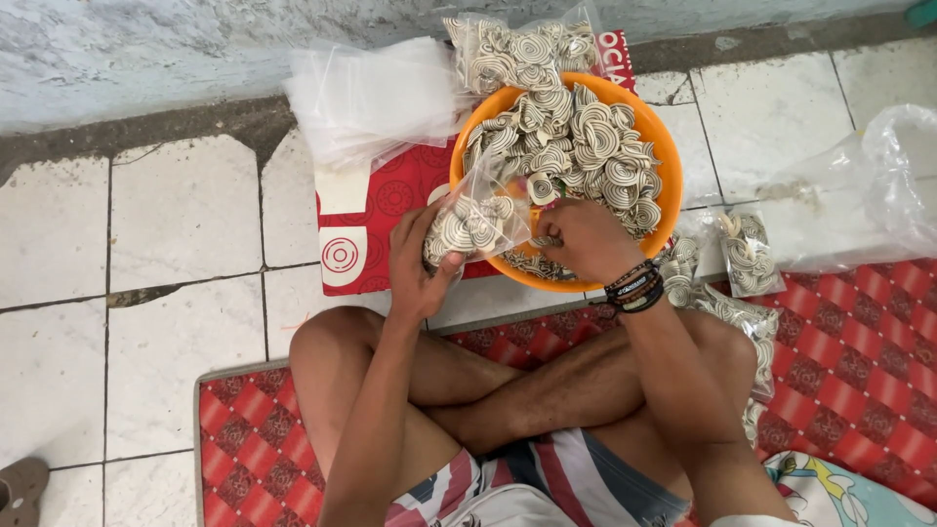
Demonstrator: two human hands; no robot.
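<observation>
White floor tiles [176,224] with dark grout run up to a rough grey wall along the top edge. 1 red patterned mat [859,371] covers the lower right of the floor, and the person sits cross-legged on it; a second red patterned sheet [376,210] lies near the wall.

1 orange bowl [667,161] rests on that sheet's right edge, heaped with cream-and-brown spiral pieces [595,146], too many and too overlapped to count. The left hand [418,265] holds 1 small clear bag [473,220] at the bowl's left rim, fingers curled around its lower part and thumb pressed against it; the bag is partly filled with the same spirals. The right hand [584,239] lies over the bowl's near rim, fingers bent down among the pieces; their tips are hidden, so I cannot tell what they pinch. Several dark bracelets [636,286] circle that wrist.

1 filled bag [517,49] leans behind the bowl's far rim, and 1 stack of empty clear bags [376,93] lies on the sheet's far left corner. At least 2 more filled bags [747,254] lie right of the bowl, partly hidden by the forearm. 1 large crumpled clear plastic bag [869,190] reaches the right edge, its contents hard to make out. At the bottom left corner 1 brown sandal [20,488] is cut off.
</observation>
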